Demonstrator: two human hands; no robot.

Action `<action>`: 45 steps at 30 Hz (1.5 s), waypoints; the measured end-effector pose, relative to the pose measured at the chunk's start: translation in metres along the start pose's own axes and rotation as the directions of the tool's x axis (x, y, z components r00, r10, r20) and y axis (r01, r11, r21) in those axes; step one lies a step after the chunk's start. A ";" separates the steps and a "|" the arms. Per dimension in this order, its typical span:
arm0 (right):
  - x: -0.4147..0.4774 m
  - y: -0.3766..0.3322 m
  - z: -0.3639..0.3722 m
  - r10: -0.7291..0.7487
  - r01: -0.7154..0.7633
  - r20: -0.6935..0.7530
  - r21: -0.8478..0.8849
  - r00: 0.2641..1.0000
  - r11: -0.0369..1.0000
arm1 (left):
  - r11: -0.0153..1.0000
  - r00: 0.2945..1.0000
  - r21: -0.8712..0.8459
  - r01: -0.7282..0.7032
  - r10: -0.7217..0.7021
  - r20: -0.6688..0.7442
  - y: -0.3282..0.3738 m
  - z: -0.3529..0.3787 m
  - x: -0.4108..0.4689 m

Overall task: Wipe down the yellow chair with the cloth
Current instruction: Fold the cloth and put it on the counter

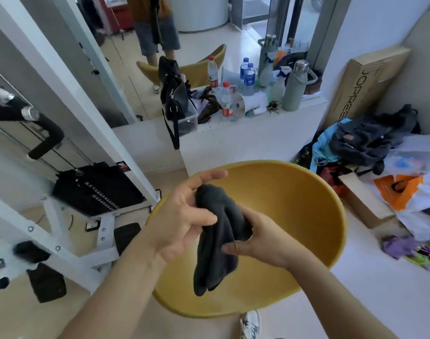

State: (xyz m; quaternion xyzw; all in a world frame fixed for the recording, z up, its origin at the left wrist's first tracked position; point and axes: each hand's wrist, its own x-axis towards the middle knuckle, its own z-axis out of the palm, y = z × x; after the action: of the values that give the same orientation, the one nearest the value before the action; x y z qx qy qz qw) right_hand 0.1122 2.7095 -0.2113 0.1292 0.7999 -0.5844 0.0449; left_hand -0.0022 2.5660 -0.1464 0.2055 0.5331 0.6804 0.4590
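The yellow chair (302, 211) is a rounded shell seat straight below me, its curved back rim toward the white ledge. Above the seat I hold a dark grey cloth (216, 241), bunched and hanging down without touching the chair. My left hand (182, 216) has its thumb and fingers on the cloth's upper part, fingers partly spread. My right hand (255, 238) grips the cloth's middle from the right side. Both forearms reach in from the bottom of the view.
A white weight machine (69, 192) with a black weight stack stands close on the left. Behind the chair a white ledge (258, 128) carries bottles, flasks and a black handbag under a mirror. Bags and boxes (370, 152) are piled on the floor at right. My shoe (250, 324) is below the chair.
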 end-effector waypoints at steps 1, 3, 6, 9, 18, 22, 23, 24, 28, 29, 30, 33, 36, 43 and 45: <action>0.008 0.003 -0.007 0.007 -0.007 -0.027 -0.017 1.000 1.000 | 1.000 0.998 0.004 0.000 0.001 -0.070 0.006 -0.006 0.011; 0.021 0.007 -0.022 0.066 -0.064 -0.052 0.041 0.996 0.997 | 0.995 0.974 0.095 0.040 -0.018 -0.224 0.013 -0.023 0.031; 0.034 0.006 -0.044 0.151 -0.145 -0.009 0.232 0.988 0.962 | 0.910 0.944 0.380 0.168 -0.037 -0.329 0.009 -0.048 0.054; 0.041 0.001 -0.061 0.180 -0.155 -0.049 0.327 0.982 0.932 | 0.760 0.949 0.612 0.219 -0.019 -0.315 -0.001 -0.054 0.069; 0.037 -0.012 -0.121 0.386 -0.057 -0.386 0.641 0.838 0.765 | 0.778 0.972 0.617 0.118 -0.216 0.087 -0.045 -0.026 0.105; 0.025 -0.021 -0.166 0.363 0.005 -0.298 0.779 0.883 0.627 | 0.855 0.993 0.509 0.097 -0.047 -0.111 -0.079 0.023 0.126; 0.023 -0.019 -0.182 0.317 0.015 -0.263 0.790 0.911 0.613 | 0.927 0.989 0.356 0.118 -0.077 -0.129 -0.083 0.038 0.135; 0.021 -0.016 -0.198 0.266 0.010 -0.222 0.784 0.938 0.620 | 0.971 0.983 0.184 0.151 -0.128 -0.134 -0.085 0.054 0.143; 0.010 0.011 -0.273 0.157 -0.111 -0.035 0.559 0.987 0.821 | 0.966 0.944 -0.223 0.131 -0.190 -0.268 -0.088 0.103 0.188; 0.009 0.022 -0.294 0.150 -0.140 0.009 0.426 0.989 0.894 | 0.967 0.929 -0.235 0.099 -0.175 -0.327 -0.087 0.115 0.199; 0.010 0.031 -0.316 0.149 -0.157 0.051 0.236 0.988 0.959 | 0.969 0.913 -0.238 0.065 -0.154 -0.378 -0.087 0.126 0.209; 0.014 0.054 -0.370 0.136 -0.071 0.141 -0.389 0.981 0.919 | 0.981 0.894 -0.192 0.009 -0.094 -0.439 -0.075 0.154 0.241; 0.028 0.058 -0.397 0.094 0.074 0.219 -0.652 0.971 0.755 | 0.993 0.922 -0.105 0.053 -0.089 -0.377 -0.055 0.156 0.253; 0.093 0.053 -0.440 0.037 0.161 0.255 -0.710 0.966 0.685 | 0.319 0.885 0.826 0.464 -0.144 -0.442 -0.045 0.165 0.260; 0.112 0.051 -0.439 0.014 0.205 0.299 -0.684 0.954 0.700 | 0.428 0.853 0.789 0.441 0.073 -0.517 -0.052 0.153 0.260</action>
State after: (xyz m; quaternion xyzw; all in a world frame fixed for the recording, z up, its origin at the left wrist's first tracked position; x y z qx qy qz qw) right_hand 0.0523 3.1566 -0.1462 -0.0245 0.9533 -0.2460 0.1735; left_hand 0.0077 2.8680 -0.1953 0.1776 0.9229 0.2697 0.2098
